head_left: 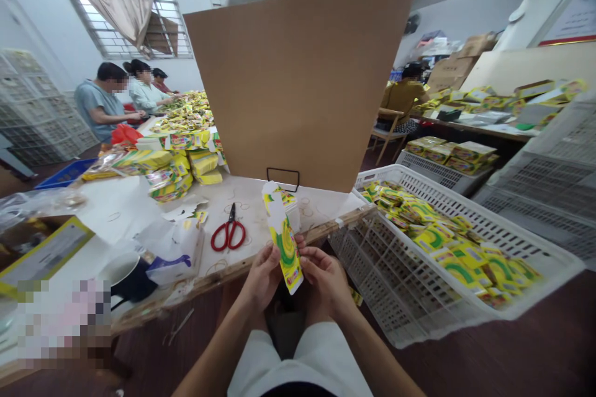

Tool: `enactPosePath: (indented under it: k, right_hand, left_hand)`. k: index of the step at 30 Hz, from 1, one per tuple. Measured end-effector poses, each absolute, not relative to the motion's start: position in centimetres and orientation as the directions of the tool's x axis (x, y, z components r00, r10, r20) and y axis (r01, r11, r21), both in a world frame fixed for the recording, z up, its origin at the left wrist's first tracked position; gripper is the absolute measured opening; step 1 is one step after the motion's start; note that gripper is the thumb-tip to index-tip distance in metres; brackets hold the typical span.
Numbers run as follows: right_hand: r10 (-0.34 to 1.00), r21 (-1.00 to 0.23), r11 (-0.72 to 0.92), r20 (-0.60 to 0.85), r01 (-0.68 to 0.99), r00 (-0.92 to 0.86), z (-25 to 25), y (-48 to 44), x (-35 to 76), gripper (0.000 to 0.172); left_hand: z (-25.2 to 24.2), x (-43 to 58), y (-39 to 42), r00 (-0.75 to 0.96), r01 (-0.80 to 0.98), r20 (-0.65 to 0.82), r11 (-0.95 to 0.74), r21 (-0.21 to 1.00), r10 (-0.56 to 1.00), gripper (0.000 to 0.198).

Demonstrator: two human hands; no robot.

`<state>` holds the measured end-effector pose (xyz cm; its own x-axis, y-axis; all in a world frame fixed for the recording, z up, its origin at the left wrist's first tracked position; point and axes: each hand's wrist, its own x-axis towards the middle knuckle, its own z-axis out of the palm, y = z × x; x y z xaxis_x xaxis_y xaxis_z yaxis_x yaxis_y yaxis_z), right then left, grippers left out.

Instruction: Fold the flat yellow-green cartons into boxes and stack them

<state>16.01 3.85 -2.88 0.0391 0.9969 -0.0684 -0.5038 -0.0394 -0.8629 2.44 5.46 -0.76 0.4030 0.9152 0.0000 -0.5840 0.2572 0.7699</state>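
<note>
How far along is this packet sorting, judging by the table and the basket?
Done: the white basket on the right already holds a layer of yellow packs, with room left. In hand: the left hand and right hand grip one stack of yellow packets at the edge of the table. Left: heaps of loose packets lie on it beyond the red scissors.

The scene is evenly lit by daylight from the barred window [162,18]; straight edges are bowed toward the corners, and faces are blurred out.
</note>
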Motion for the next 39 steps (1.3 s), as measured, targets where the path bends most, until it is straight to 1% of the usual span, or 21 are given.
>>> enactPosePath:
  k: [5, 8, 11, 13, 14, 15, 16, 17, 18, 20, 22, 25, 29, 31, 33, 35, 37, 39]
  right_hand:
    - [0.998, -0.924, -0.038, -0.056, -0.381, 0.036, -1.9, 3.0, 15.2, 0.038]
    - [0.995, -0.965, -0.024, -0.048, -0.262, 0.087, -1.6, 2.4, 15.0, 0.04]
    - [0.976, -0.997, 0.062, 0.05, -0.053, 0.212, -1.6, 1.9, 15.0, 0.037]
    - [0.959, -0.991, 0.109, 0.125, 0.075, 0.255, -1.9, 1.8, 15.1, 0.032]
    - [0.959, -0.987, 0.126, 0.148, 0.104, 0.242, -2.1, 1.8, 15.1, 0.027]
    - [0.964, -0.984, 0.142, 0.162, 0.107, 0.211, -2.2, 1.8, 15.2, 0.022]
    - [0.969, -0.983, 0.16, 0.174, 0.093, 0.173, -2.3, 1.9, 15.3, 0.02]
    - [0.973, -0.98, 0.18, 0.19, 0.083, 0.134, -2.3, 2.0, 15.4, 0.026]
    - [0.973, -0.976, 0.202, 0.21, 0.086, 0.099, -2.2, 2.1, 15.5, 0.035]
    - [0.965, -0.96, 0.248, 0.256, 0.13, 0.053, -1.8, 2.4, 15.9, 0.049]
    - [0.958, -0.944, 0.281, 0.288, 0.172, 0.016, -1.4, 2.6, 16.4, 0.051]
    - [0.96, -0.949, 0.281, 0.275, 0.147, -0.059, -1.1, 2.7, 17.1, 0.04]
    - [0.959, -0.956, 0.265, 0.247, 0.129, -0.141, -1.2, 2.6, 17.7, 0.014]
    - [0.959, -0.949, 0.273, 0.255, 0.161, -0.121, -1.2, 2.4, 17.6, 0.014]
    - [0.958, -0.94, 0.285, 0.275, 0.188, -0.078, -1.3, 2.1, 17.4, 0.018]
    - [0.955, -0.932, 0.298, 0.294, 0.205, -0.048, -1.3, 1.7, 17.1, 0.026]
    - [0.951, -0.929, 0.308, 0.307, 0.207, -0.035, -1.3, 1.5, 16.9, 0.03]
    - [0.948, -0.931, 0.317, 0.316, 0.184, -0.035, -1.3, 1.5, 16.9, 0.033]
  left_hand:
    - [-1.8, 2.6, 5.3, 0.244, -0.511, -0.033, 0.157, 0.845, 0.969, 0.032]
    - [-2.6, 2.9, 5.5, 0.177, -0.466, -0.043, 0.122, 0.876, 0.983, 0.03]
    - [-2.9, 2.9, 5.5, 0.137, -0.428, -0.029, 0.086, 0.9, 0.99, 0.03]
    - [-2.8, 2.7, 5.3, 0.067, -0.36, 0.007, 0.018, 0.933, 0.998, 0.038]
    - [-2.6, 2.5, 5.1, 0.034, -0.325, 0.031, -0.018, 0.945, 0.999, 0.044]
    - [-2.5, 2.4, 4.9, 0.014, -0.296, 0.054, -0.048, 0.954, 0.998, 0.049]
    - [-2.3, 2.2, 4.7, 0.017, -0.275, 0.071, -0.064, 0.959, 0.997, 0.053]
    - [-2.1, 1.9, 4.5, 0.043, -0.265, 0.079, -0.065, 0.962, 0.996, 0.055]
    - [-1.9, 1.7, 4.3, 0.087, -0.256, 0.083, -0.058, 0.965, 0.993, 0.057]
    - [-1.6, 1.1, 4.1, 0.203, -0.233, 0.075, -0.026, 0.972, 0.976, 0.058]
    - [-1.4, 0.5, 3.9, 0.31, -0.225, 0.064, 0.008, 0.974, 0.949, 0.057]
    - [-1.5, -0.4, 3.8, 0.396, -0.224, 0.051, 0.042, 0.974, 0.917, 0.055]
    - [-2.0, -0.9, 3.3, 0.455, -0.233, 0.033, 0.083, 0.969, 0.89, 0.045]
    - [-2.1, -0.7, 3.0, 0.483, -0.263, 0.028, 0.115, 0.958, 0.875, 0.044]
    - [-2.0, -0.3, 2.9, 0.466, -0.307, 0.029, 0.131, 0.943, 0.884, 0.044]
    - [-1.5, 0.0, 2.9, 0.39, -0.35, 0.042, 0.106, 0.931, 0.92, 0.043]
    - [-1.0, 0.3, 3.0, 0.318, -0.365, 0.058, 0.066, 0.929, 0.946, 0.042]
    - [-0.5, 0.4, 3.1, 0.31, -0.356, 0.06, 0.057, 0.933, 0.949, 0.041]
